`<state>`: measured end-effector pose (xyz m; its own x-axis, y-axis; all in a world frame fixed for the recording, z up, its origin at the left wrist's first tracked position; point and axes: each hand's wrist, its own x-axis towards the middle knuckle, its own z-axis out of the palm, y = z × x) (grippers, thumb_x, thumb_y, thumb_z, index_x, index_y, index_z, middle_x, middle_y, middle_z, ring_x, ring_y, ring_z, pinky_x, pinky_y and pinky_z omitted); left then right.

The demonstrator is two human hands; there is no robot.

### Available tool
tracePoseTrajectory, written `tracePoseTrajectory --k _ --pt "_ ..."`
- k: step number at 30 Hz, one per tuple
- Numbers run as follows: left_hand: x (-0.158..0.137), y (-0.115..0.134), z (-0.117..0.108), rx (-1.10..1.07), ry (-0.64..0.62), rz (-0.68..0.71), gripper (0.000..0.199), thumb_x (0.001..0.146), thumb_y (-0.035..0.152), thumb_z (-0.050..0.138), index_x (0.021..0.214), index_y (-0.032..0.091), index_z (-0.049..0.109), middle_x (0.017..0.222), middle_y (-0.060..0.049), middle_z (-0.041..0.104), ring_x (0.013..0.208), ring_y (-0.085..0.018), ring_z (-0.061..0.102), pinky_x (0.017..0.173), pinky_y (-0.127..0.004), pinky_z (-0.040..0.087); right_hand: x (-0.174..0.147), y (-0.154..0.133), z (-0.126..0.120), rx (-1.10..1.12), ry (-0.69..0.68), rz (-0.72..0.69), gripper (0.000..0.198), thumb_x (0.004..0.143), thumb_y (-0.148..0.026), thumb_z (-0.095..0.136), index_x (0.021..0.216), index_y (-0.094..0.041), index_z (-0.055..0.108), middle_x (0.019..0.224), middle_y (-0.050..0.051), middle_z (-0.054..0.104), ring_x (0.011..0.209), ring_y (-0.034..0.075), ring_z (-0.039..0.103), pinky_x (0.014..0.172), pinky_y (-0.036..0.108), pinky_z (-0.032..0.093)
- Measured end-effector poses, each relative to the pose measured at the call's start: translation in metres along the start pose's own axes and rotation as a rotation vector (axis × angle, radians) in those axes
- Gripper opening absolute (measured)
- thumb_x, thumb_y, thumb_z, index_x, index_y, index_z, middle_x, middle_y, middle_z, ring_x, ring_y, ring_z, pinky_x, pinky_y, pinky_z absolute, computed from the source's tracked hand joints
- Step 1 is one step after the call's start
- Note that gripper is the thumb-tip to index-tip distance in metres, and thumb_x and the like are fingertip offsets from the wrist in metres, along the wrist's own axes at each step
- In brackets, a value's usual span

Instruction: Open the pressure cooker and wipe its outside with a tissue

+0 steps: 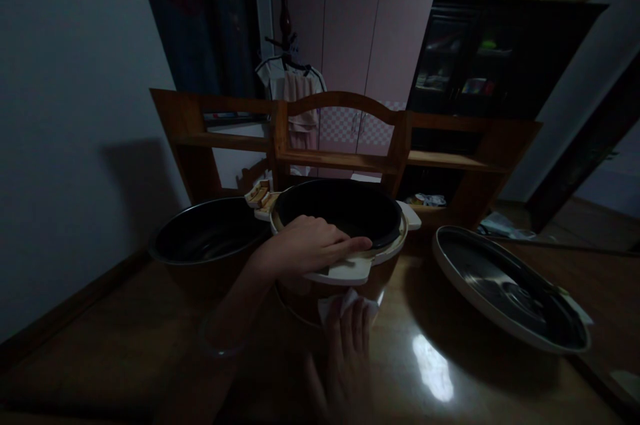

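Note:
A rice cooker body [387, 262] with a pale rim and black interior stands on the wooden table in front of me. My left hand [313, 245] is closed over its near rim by the pale front handle [350, 270], thumb stretched to the right; some fingers are hidden. Below that handle, my right hand [347, 352] presses a white cloth or tissue [350, 303] against the cooker's outer wall. A dark inner pot [165, 243] sits to the left of the cooker. Off to the right, the lid [505, 288] lies with its metal inner side up.
A wooden shelf frame [343, 160] rises along the table's far edge. Beyond it are a clothes rack with garments [300, 88], pink cupboards [350, 38] and a dark cabinet [493, 58]. A white wall [75, 145] borders the left side. The room is dim.

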<state>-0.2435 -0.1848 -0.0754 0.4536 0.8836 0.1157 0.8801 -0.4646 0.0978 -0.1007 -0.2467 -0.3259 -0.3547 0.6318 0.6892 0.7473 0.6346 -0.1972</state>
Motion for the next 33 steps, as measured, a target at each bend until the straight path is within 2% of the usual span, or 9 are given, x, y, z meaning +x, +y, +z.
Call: tracePoseTrajectory --k 2,4,7,9,13,19,25,28,33 --pt "0.000 0.000 0.000 0.009 0.001 -0.001 0.080 0.097 0.070 0.011 0.093 0.027 0.078 0.080 -0.005 0.076 0.076 -0.022 0.071 0.063 -0.030 0.034 -0.005 0.001 0.002 0.041 0.006 0.078 0.082 0.099 -0.028 0.049 0.163 -0.012 0.000 0.168 0.018 0.004 0.153 0.043 0.000 0.106 0.069 0.043" --pt "0.000 0.000 0.001 0.022 0.007 0.006 0.078 0.098 0.069 0.012 0.098 0.028 0.078 0.084 -0.005 0.077 0.078 -0.022 0.071 0.064 -0.030 0.034 -0.002 0.000 -0.003 0.139 0.013 0.212 0.080 0.103 -0.030 0.044 0.162 -0.012 -0.006 0.167 0.019 0.001 0.153 0.040 0.001 0.109 0.065 0.042" --pt "-0.001 -0.001 0.002 0.029 0.016 0.013 0.075 0.098 0.068 0.012 0.104 0.030 0.077 0.089 -0.004 0.078 0.081 -0.022 0.072 0.065 -0.029 0.034 0.016 -0.002 -0.019 0.303 0.031 0.396 0.082 0.105 -0.038 0.042 0.161 -0.013 -0.013 0.167 0.017 -0.010 0.153 0.038 -0.001 0.115 0.066 0.033" --pt "-0.001 -0.001 0.002 0.013 0.018 0.015 0.075 0.098 0.069 0.013 0.104 0.030 0.077 0.087 -0.004 0.078 0.082 -0.022 0.071 0.066 -0.029 0.035 0.031 -0.004 -0.030 0.362 0.061 0.433 0.084 0.105 -0.043 0.042 0.161 -0.015 -0.015 0.166 0.016 -0.013 0.153 0.037 -0.001 0.117 0.067 0.027" --pt "0.000 0.000 0.002 -0.011 0.026 -0.006 0.075 0.097 0.071 0.013 0.104 0.031 0.077 0.085 -0.003 0.077 0.081 -0.022 0.071 0.067 -0.029 0.036 0.046 -0.011 -0.036 0.339 0.125 0.379 0.084 0.104 -0.042 0.042 0.161 -0.016 -0.014 0.167 0.016 -0.011 0.153 0.038 -0.006 0.116 0.071 0.025" --pt "0.001 0.000 0.002 0.003 0.008 -0.039 0.078 0.095 0.074 0.011 0.104 0.031 0.077 0.088 -0.004 0.078 0.086 -0.023 0.072 0.069 -0.030 0.037 0.035 -0.013 -0.027 0.307 0.094 0.311 0.082 0.102 -0.031 0.048 0.163 -0.018 -0.005 0.168 0.016 -0.006 0.153 0.040 -0.009 0.113 0.073 0.028" --pt "0.001 -0.001 0.003 0.039 -0.002 -0.048 0.075 0.096 0.072 0.013 0.114 0.034 0.075 0.097 -0.005 0.079 0.090 -0.024 0.072 0.071 -0.030 0.039 0.035 -0.008 -0.036 0.279 0.093 0.207 0.089 0.087 -0.002 0.053 0.163 -0.030 0.015 0.166 0.011 -0.020 0.150 0.046 -0.009 0.110 0.073 0.032" --pt "0.001 -0.003 0.005 0.088 -0.011 -0.033 0.071 0.099 0.068 0.014 0.120 0.034 0.073 0.098 -0.006 0.079 0.090 -0.025 0.072 0.070 -0.031 0.040 0.038 -0.008 -0.039 0.300 0.103 0.183 0.094 0.085 0.005 0.056 0.160 -0.039 0.020 0.164 0.010 -0.026 0.149 0.048 -0.009 0.109 0.073 0.033" --pt "0.000 -0.011 0.009 0.181 -0.029 0.064 0.048 0.104 0.051 0.026 0.143 0.044 0.052 0.130 0.001 0.070 0.097 -0.023 0.070 0.071 -0.029 0.039 0.037 -0.008 -0.034 0.331 0.117 0.229 0.097 0.085 0.010 0.056 0.157 -0.047 0.023 0.163 0.007 -0.031 0.150 0.046 -0.006 0.107 0.066 0.042"
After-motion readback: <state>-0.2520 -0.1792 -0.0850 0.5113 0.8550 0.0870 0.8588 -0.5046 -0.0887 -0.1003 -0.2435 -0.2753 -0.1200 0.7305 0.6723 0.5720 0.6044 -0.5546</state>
